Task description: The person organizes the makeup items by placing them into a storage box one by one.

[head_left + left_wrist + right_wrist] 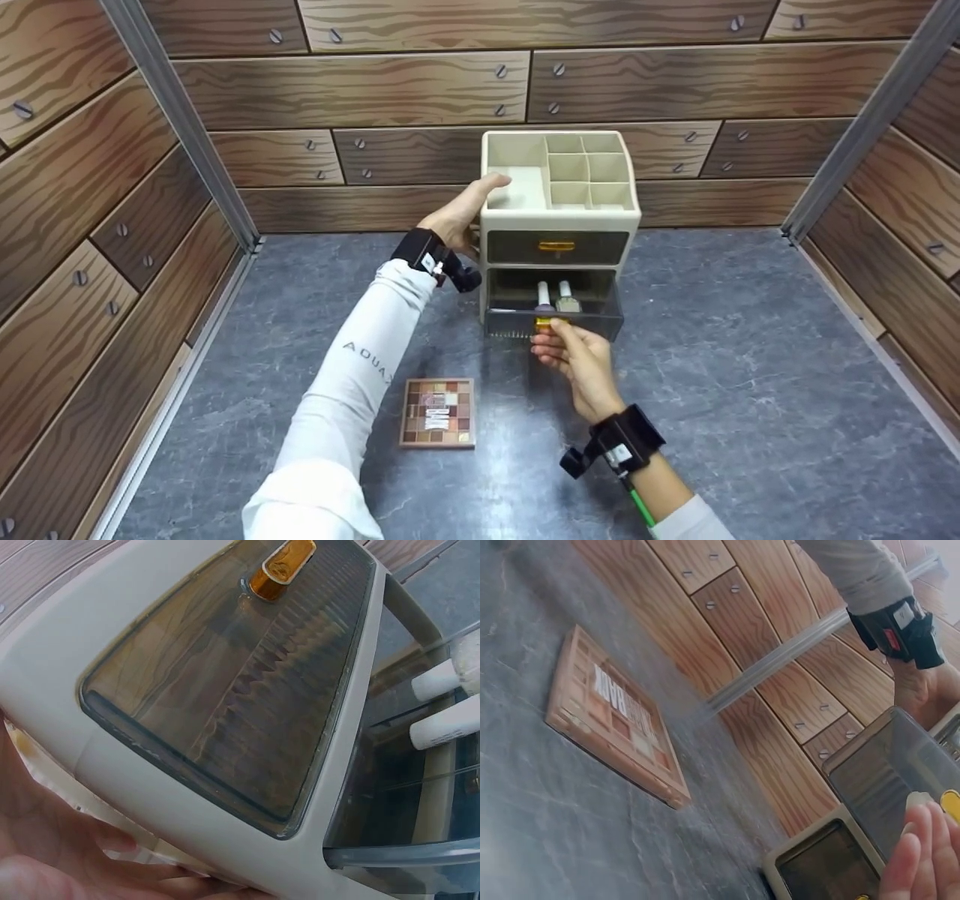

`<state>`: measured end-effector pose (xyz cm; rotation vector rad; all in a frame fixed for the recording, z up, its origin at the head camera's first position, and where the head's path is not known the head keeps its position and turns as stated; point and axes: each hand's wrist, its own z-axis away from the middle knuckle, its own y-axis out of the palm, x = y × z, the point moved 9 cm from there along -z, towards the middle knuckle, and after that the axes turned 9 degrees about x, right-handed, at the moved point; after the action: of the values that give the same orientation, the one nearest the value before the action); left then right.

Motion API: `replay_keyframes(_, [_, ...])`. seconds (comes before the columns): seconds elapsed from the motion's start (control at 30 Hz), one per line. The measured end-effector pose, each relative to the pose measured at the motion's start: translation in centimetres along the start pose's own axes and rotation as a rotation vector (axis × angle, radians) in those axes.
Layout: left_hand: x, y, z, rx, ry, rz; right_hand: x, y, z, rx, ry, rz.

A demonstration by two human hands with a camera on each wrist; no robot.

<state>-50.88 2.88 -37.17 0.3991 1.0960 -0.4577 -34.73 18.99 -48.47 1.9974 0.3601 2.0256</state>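
A cream cosmetics organizer (561, 219) stands upright, with several compartments on top. Its upper drawer (510, 247) is closed, while the smoky lower drawer (600, 324) is pulled out. Inside that drawer lie two nail polish bottles with white caps, a clear one (568, 304) and a purplish one (544, 298). My left hand (457, 214) grips the organizer's left wall, thumb over the top rim and fingers along the outside. My right hand (581, 360) pinches the lower drawer's yellow handle (541, 324), its thumb on top and the other fingers beneath.
An eyeshadow palette (438, 412) lies flat on the grey marbled surface (750, 390), in front of the organizer and to its left. Wood-patterned walls (360, 94) with metal corner rails (199, 124) close off the back and both sides.
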Motion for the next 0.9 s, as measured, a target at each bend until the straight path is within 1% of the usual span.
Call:
replay_keyframes(0.17, [0.2, -0.3, 0.2, 0.002, -0.008, 0.01, -0.2, 0.5, -0.9, 0.003, -0.005, -0.018])
replay_keyframes(0.43, [-0.3, -0.6, 0.3, -0.026, 0.012, 0.009, 0.2, 0.7, -1.8, 0.0, -0.011, -0.035])
replay_keyframes(0.57, [0.0, -0.2, 0.2, -0.003, -0.01, 0.032, 0.1, 0.5, -2.1, -0.014, -0.003, -0.049])
replay_keyframes(0.67, [0.3, -0.3, 0.2, -0.007, -0.02, 0.036, 0.0, 0.4, -2.3, -0.02, 0.014, -0.048])
replay_keyframes(0.8, [0.0, -0.4, 0.1, -0.016, 0.003, 0.026, 0.4, 0.4, -3.4, -0.018, 0.009, -0.052])
replay_keyframes(0.9, [0.1, 0.0, -0.1, -0.009, 0.007, 0.027, 0.7, 0.0, -4.6, -0.03, 0.01, -0.054])
